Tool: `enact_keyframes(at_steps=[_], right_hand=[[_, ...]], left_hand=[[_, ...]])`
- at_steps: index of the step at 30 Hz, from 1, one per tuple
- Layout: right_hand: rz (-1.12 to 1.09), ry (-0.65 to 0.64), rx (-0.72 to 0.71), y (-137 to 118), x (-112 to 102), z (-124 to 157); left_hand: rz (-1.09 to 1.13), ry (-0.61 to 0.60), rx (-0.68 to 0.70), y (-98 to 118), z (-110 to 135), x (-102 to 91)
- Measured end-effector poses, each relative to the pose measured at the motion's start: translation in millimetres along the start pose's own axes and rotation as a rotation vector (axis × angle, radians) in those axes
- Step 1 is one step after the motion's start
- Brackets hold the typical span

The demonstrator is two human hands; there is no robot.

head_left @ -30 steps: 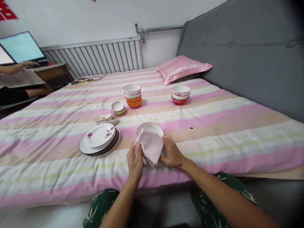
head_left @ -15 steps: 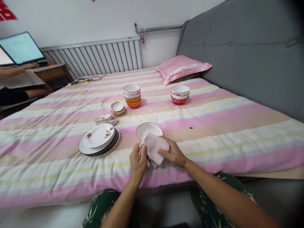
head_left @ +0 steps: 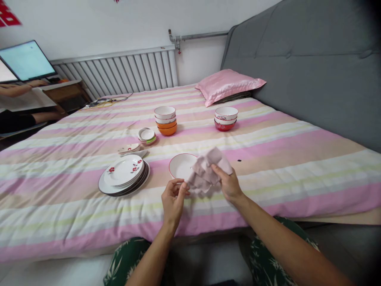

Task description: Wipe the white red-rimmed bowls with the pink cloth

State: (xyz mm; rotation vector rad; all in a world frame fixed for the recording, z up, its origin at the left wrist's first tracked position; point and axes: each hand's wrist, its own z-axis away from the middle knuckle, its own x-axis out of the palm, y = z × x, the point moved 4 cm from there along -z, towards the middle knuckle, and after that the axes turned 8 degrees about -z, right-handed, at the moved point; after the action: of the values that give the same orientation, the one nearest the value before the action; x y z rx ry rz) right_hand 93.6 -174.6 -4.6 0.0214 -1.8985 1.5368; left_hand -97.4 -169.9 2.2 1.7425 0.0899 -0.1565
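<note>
Just over the bed's front edge, a pale pink cloth [head_left: 206, 173] hangs crumpled between my two hands. My right hand [head_left: 228, 183] is closed on its right part, thumb on top. At the cloth's left edge, my left hand [head_left: 174, 196] has curled fingers and thumb that appear to pinch a corner. A white bowl with a thin red rim [head_left: 182, 165] sits right behind the hands, its right side partly covered by the cloth. To the left lies a stack of plates [head_left: 123, 171], the top one white with red flowers.
Farther back stand a stack of white and orange bowls [head_left: 165, 120], small dishes [head_left: 147, 135] and white-and-red bowls [head_left: 226, 118]. Small flowered plates [head_left: 129, 148] lie behind the plate stack. A pink pillow [head_left: 229, 85] rests by the grey headboard [head_left: 297, 67]. Another person's arm [head_left: 14, 90] shows at a desk.
My right hand has moved right and up, spreading the cloth away from the bowl. More of the bowl shows now, and it sits slightly farther left. My left hand has barely moved.
</note>
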Motion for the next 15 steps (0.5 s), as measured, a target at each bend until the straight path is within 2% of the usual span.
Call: enact_keyframes(at_steps=[4,7,9,11,13,15], right_hand=[[-0.119,0.322,-0.105,-6.9,-22.6,-17.4],[-0.058,0.443,-0.232,-17.2,-33.6,-23.7],[0.016,0.457,-0.281,-21.8,-35.4,-23.7],[0.107,0.439,-0.292,-23.4,-32.7,-21.3],[0.202,0.381,-0.301,-23.5,-25.3,-17.7],[0.297,0.294,-0.348,-23.7,-13.9,-12.9]], left_hand=[[-0.014,0.179,-0.108,-7.8,-5.7,-10.2],[-0.014,0.257,-0.2,-14.9,-12.1,-15.5],[0.004,0.24,-0.261,-18.0,-17.1,-16.4],[-0.004,0.156,-0.302,-18.9,-21.8,-14.4],[-0.065,0.066,-0.298,-18.5,-25.4,-11.4],[-0.167,0.029,-0.255,-18.3,-27.1,-8.9]])
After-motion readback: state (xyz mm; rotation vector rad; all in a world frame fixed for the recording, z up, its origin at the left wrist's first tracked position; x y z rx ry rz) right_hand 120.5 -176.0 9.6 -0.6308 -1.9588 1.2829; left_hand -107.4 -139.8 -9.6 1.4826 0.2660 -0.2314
